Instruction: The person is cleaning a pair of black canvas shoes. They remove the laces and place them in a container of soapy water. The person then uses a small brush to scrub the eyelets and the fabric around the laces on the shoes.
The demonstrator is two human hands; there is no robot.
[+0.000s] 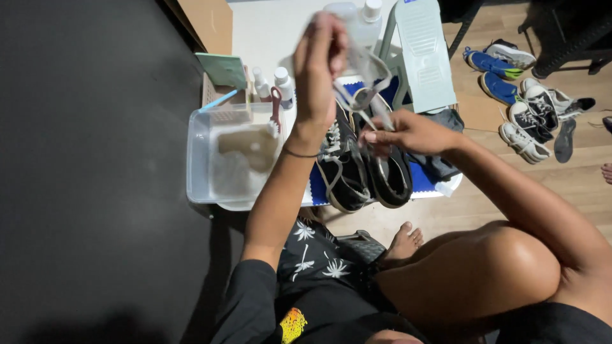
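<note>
Head view: both hands [322,60] stretch limp white shoelace [366,95].

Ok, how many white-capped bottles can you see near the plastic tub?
3. Two small bottles stand side by side just behind the clear tub; a larger bottle stands farther back, partly behind the raised left hand. More may be hidden.

Light falls from above and ahead, bright on the white bench [268,25] and the wood floor [574,178], while the whole left side sinks into flat, near-black shadow. The raised left hand [320,64] and the lace [363,83] it holds are smeared by motion blur. A sheen of glare sits on the knee [510,255], and lines bow at the frame edges.
</note>
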